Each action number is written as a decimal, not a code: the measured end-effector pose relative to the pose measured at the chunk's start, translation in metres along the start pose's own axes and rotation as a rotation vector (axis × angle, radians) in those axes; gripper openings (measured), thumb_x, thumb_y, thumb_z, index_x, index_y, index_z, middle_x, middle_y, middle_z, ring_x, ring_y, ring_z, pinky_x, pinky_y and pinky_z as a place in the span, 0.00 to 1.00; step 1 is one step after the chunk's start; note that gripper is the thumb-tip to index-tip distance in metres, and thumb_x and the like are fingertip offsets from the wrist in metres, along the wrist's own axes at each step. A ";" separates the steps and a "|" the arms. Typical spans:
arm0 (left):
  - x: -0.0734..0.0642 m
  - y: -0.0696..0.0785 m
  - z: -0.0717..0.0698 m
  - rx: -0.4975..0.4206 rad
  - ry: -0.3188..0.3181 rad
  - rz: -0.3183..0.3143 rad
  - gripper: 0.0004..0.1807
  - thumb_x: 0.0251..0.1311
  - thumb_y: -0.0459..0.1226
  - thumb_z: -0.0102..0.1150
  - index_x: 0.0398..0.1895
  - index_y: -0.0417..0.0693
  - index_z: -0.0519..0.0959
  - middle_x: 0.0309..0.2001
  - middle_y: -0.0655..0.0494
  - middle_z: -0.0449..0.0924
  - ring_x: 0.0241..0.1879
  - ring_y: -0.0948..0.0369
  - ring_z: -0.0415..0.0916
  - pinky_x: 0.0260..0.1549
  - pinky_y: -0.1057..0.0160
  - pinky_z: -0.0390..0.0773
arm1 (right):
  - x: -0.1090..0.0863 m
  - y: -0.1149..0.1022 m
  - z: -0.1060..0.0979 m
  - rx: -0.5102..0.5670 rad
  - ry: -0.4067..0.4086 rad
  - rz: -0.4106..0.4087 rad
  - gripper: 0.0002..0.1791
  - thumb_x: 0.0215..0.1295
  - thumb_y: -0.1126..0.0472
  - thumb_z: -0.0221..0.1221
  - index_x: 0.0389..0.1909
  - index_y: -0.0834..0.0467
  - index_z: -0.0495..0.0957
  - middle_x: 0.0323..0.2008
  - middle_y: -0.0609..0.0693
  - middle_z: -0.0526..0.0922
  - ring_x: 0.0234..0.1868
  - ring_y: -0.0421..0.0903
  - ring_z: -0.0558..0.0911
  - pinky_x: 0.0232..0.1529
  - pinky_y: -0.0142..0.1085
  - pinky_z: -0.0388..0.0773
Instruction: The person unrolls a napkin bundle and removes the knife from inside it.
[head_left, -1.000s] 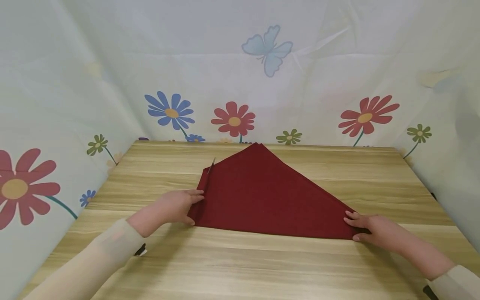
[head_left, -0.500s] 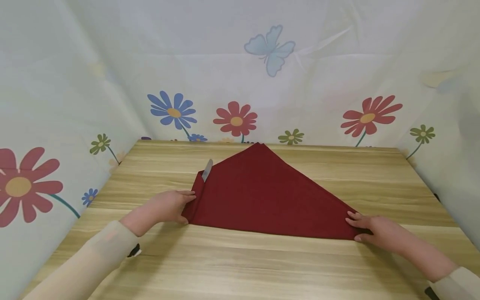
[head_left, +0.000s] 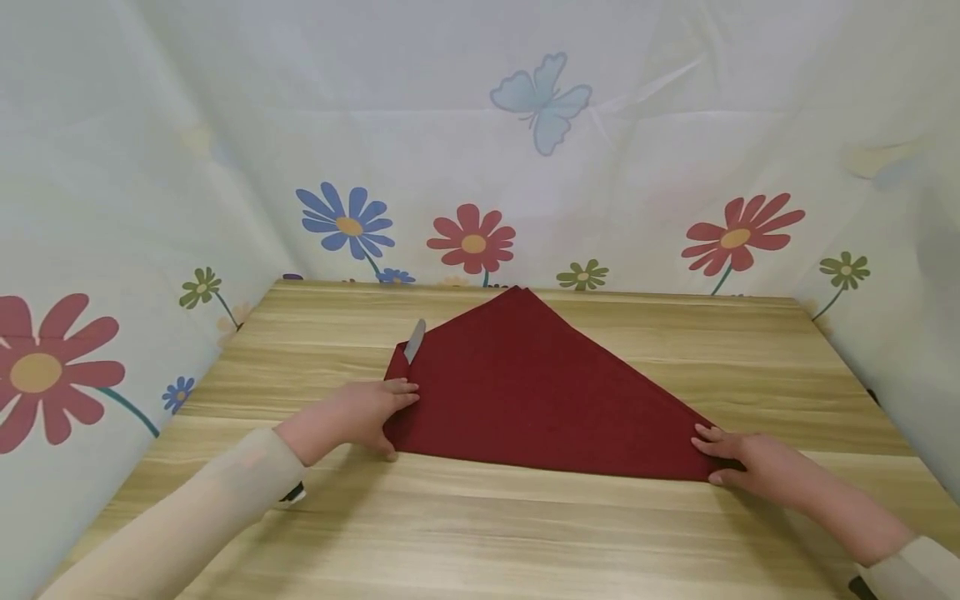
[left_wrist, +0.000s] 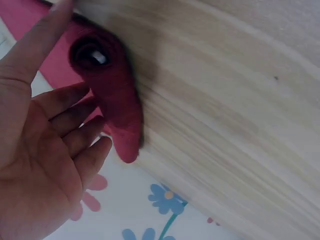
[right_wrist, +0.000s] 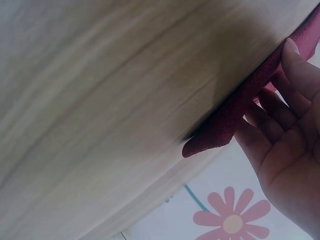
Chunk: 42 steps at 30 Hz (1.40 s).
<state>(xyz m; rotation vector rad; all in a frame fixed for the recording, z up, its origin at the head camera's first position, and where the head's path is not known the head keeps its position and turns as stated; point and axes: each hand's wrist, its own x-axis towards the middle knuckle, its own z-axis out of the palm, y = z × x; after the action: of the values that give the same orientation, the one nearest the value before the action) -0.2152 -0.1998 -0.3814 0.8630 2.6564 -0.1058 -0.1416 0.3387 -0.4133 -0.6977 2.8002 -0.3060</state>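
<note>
A dark red cloth napkin (head_left: 540,400) lies folded to a peak at the far side, its straight edge toward me. Its left end is rolled up, and a knife (head_left: 415,340) pokes its blade out of the roll's far end. In the left wrist view a pale tip (left_wrist: 99,57) shows inside the roll's near opening. My left hand (head_left: 363,412) lays its loosely extended fingers over the roll, thumb by the near corner. At the opposite end, my right hand (head_left: 761,462) rests its fingertips on the napkin's right corner, thumb along the near edge.
Beneath everything is a wood-grain table (head_left: 480,533). A white curtain (head_left: 637,167) printed with flowers and a butterfly stands behind the table's far edge and along both sides.
My left hand drew back left, then came right again over the roll. The knife's blade turned from edge-on to flat side showing. My right hand stayed in place.
</note>
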 end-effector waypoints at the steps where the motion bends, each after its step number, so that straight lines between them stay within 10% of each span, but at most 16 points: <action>1: 0.001 -0.001 0.001 0.001 -0.006 -0.006 0.50 0.48 0.50 0.80 0.72 0.36 0.70 0.75 0.43 0.69 0.77 0.44 0.63 0.71 0.48 0.72 | 0.000 0.000 0.000 0.004 -0.002 0.002 0.30 0.60 0.55 0.69 0.61 0.65 0.81 0.65 0.68 0.78 0.61 0.67 0.82 0.52 0.44 0.84; 42: -0.035 -0.033 -0.003 -0.119 0.000 -0.123 0.43 0.51 0.38 0.77 0.68 0.27 0.71 0.72 0.33 0.69 0.69 0.36 0.71 0.65 0.45 0.77 | -0.001 0.000 -0.001 0.006 0.008 -0.004 0.29 0.60 0.56 0.69 0.61 0.65 0.81 0.65 0.68 0.78 0.61 0.68 0.81 0.52 0.44 0.84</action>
<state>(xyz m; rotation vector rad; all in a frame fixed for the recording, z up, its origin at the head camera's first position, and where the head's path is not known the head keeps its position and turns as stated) -0.2092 -0.2457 -0.3672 0.6622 2.6836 0.0220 -0.1408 0.3395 -0.4121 -0.7022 2.8042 -0.3183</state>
